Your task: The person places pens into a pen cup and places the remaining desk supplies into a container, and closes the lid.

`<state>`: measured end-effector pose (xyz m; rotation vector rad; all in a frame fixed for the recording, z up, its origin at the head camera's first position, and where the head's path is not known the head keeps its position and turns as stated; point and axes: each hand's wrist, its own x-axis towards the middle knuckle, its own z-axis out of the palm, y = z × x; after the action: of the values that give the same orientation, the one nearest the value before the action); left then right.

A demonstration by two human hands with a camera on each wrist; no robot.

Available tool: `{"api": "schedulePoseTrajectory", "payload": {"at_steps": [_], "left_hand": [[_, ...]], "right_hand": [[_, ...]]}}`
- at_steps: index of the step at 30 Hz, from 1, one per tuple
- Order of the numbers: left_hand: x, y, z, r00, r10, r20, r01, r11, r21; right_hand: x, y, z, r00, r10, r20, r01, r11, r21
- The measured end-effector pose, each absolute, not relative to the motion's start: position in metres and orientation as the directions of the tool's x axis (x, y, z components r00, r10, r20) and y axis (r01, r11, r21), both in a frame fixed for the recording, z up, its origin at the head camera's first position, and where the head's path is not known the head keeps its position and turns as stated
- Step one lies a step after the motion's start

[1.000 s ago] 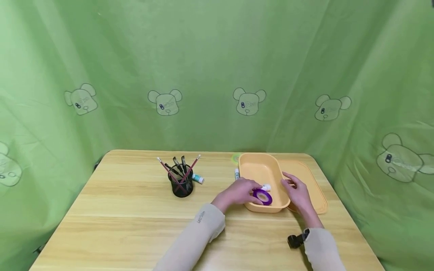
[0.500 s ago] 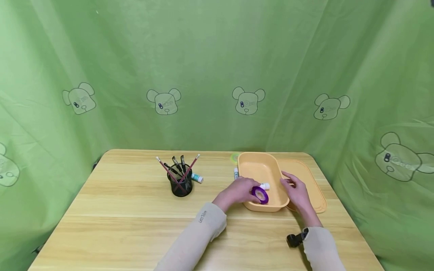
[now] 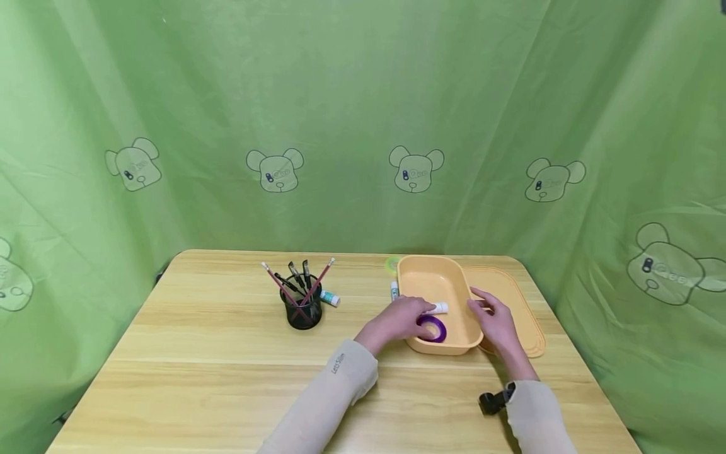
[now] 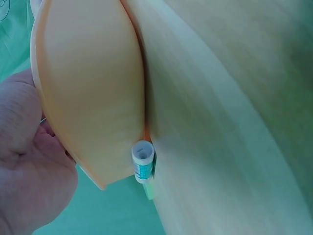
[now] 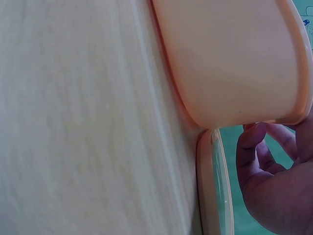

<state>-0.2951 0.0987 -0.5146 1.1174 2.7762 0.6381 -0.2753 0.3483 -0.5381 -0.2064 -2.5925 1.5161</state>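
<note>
The left hand (image 3: pixel 399 318) reaches over the left wall of the orange box (image 3: pixel 433 280), its thumb at the purple tape roll (image 3: pixel 442 330) and its fingertips at the white stick (image 3: pixel 439 308); whether it pinches either, I cannot tell. The right hand (image 3: pixel 499 321) grips the box's right rim, fingers bent against the outer wall.

Half a second ago the tape roll stood tilted under the left hand; now it lies flatter on the box floor, near the front left corner, and more of the white stick shows behind it. The box and right hand keep their places.

Print on the left sleeve (image 3: pixel 334 384) seems to read "Let's Slim"; the label on the tube (image 4: pixel 143 170) just left of the box is teal, its lettering too small to read.

The roll is a glossy purple ring with a paler core. An orange lid (image 3: pixel 513 309) lies right of the box, a green ring (image 3: pixel 391 264) by its far left corner. Well to its left stands a black mesh cup (image 3: pixel 303 315) of pencils and brushes.
</note>
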Motion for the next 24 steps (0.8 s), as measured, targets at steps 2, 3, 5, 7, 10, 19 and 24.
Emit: {"api": "schedulePoseTrajectory", "payload": {"at_steps": [2, 3, 5, 7, 10, 19, 24], "left_hand": [[-0.295, 0.098, -0.516, -0.731, 0.677, 0.088, 0.640, 0.636, 0.431], [-0.295, 0.097, -0.517, -0.730, 0.677, 0.094, 0.639, 0.628, 0.443], [-0.295, 0.096, -0.518, -0.730, 0.675, 0.107, 0.637, 0.615, 0.464], [-0.296, 0.094, -0.519, -0.729, 0.672, 0.126, 0.634, 0.594, 0.496], [-0.297, 0.089, -0.518, -0.741, 0.652, 0.163, 0.614, 0.558, 0.558], [-0.312, 0.060, -0.518, -0.845, 0.467, 0.260, 0.501, 0.523, 0.689], [-0.323, 0.043, -0.525, -0.894, 0.383, 0.234, 0.422, 0.542, 0.727]], "right_hand": [[-0.275, 0.348, -0.538, -0.982, 0.185, 0.043, 0.054, 0.487, -0.872], [-0.275, 0.348, -0.538, -0.982, 0.184, 0.043, 0.053, 0.489, -0.871], [-0.276, 0.349, -0.538, -0.982, 0.185, 0.047, 0.051, 0.492, -0.869], [-0.276, 0.349, -0.538, -0.982, 0.183, 0.049, 0.048, 0.491, -0.870], [-0.276, 0.349, -0.538, -0.982, 0.183, 0.048, 0.049, 0.491, -0.870], [-0.276, 0.349, -0.538, -0.983, 0.180, 0.038, 0.057, 0.493, -0.868], [-0.275, 0.348, -0.538, -0.983, 0.180, 0.042, 0.053, 0.494, -0.868]]}}
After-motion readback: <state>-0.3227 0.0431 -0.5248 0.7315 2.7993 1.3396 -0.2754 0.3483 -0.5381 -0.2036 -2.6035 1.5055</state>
